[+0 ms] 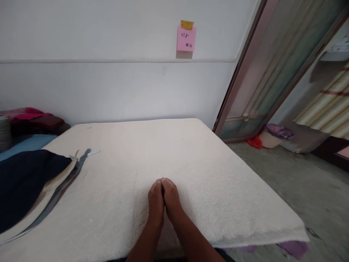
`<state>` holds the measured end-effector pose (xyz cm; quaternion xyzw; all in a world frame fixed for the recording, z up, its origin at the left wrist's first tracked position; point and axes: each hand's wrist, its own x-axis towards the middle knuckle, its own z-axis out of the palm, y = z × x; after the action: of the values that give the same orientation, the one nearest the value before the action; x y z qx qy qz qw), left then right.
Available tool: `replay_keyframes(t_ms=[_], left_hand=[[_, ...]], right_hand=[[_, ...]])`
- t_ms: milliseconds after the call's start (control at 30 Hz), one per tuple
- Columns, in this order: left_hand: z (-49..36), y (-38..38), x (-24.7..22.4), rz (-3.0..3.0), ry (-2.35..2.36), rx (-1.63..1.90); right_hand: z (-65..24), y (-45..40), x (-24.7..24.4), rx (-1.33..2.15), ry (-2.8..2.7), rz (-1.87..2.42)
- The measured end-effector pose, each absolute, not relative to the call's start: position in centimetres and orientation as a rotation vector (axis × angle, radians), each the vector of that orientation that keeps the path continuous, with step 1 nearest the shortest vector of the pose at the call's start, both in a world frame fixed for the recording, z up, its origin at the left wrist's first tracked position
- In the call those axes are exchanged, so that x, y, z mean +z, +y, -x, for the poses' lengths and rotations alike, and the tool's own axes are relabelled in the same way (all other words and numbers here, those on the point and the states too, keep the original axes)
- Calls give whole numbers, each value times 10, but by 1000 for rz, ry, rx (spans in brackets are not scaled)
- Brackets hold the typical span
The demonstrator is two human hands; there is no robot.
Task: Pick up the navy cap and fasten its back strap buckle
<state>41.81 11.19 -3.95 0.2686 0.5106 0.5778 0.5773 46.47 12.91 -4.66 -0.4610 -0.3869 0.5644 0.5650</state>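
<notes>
My left hand point(156, 200) and my right hand point(171, 196) rest side by side on a cream textured cover point(114, 214), near its front edge. They touch each other at the far end, with a narrow dark gap between them farther back. The fingers of both are closed and point away from me, partly hidden under the backs of the hands. Nothing shows in either one. To the left lies a pile of folded cloth, with a navy cloth point(24, 185) on top and cream and grey layers point(58, 194) below, thin ties sticking out.
Behind the covered surface stands a white wall point(109, 87) with a pink note point(186, 39) taped on. Dark red and pink items point(38, 118) sit at the left back. On the right are a glass sliding door point(261, 65), a lined bin point(274, 136) and grey floor point(272, 163).
</notes>
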Motion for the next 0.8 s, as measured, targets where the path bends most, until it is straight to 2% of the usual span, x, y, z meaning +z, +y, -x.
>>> replay_keyframes(t_ms=[200,567,800], left_hand=[[-389,104,-22,-730,1264,1511],[-333,67,45,-869,1184,1392],[-337,68,36,-874,1191,1308]], right_hand=[[-468,132,-34,1557,-824,960],[-503,122,37,1457,-1069,788],[-504,121,30,1466,-1061,844]])
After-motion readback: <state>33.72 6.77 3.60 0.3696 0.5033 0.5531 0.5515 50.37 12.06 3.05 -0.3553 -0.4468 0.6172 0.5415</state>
